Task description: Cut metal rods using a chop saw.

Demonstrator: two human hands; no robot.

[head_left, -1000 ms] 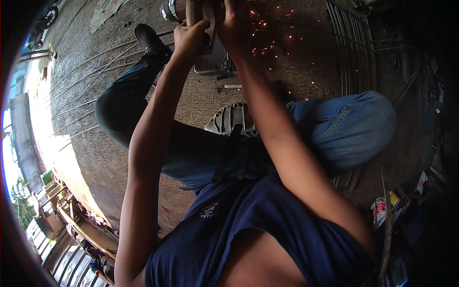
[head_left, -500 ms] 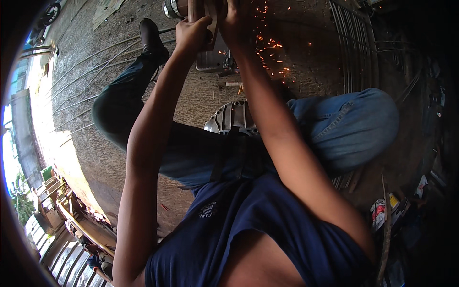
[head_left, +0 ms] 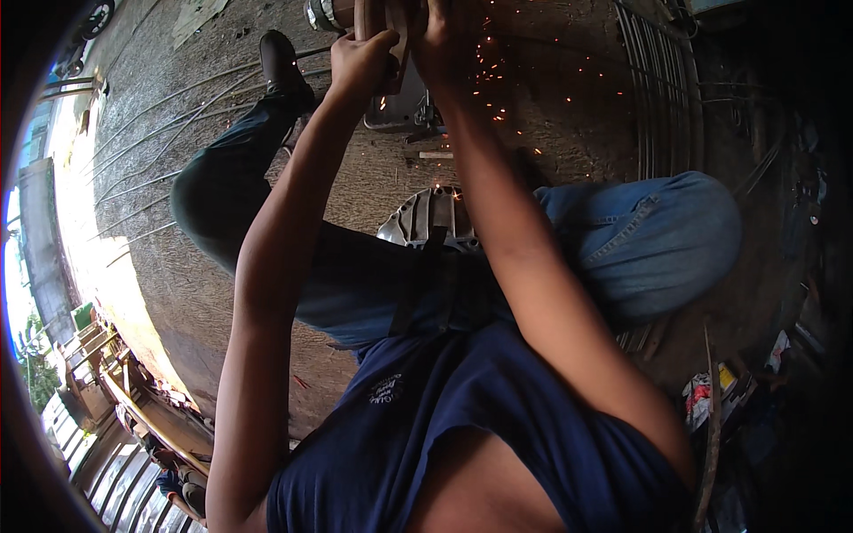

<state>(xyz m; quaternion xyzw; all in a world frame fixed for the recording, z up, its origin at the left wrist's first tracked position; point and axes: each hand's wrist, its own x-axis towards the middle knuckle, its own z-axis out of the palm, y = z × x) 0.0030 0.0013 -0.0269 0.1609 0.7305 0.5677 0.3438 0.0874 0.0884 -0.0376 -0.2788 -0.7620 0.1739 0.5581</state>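
Observation:
At the top edge both my arms stretch forward to a brown, flat-sided piece [head_left: 400, 58], its upper part cut off by the frame. My left hand [head_left: 362, 64] is closed round its left side, thumb on top. Against its right side is my right hand [head_left: 437, 44], fingers bent and closed, partly in shadow and cut off by the edge. Orange sparks [head_left: 490, 89] scatter to the right of that hand. Beneath the piece lies a grey metal base [head_left: 388, 115] with small fittings. A silver ring-shaped part [head_left: 318, 15] shows just left of the piece.
A ribbed metal casing [head_left: 426, 218] rests between my legs. Thin rods [head_left: 169, 124] lie across the floor at left, and a bundle of bars [head_left: 662, 89] at right. Beside my left leg is a boot [head_left: 279, 62]. Scrap and rags [head_left: 711, 391] lie at lower right.
My hands and the brown piece have shifted very slightly right. The sparks are sparser and more spread out, with a few glints now on the casing.

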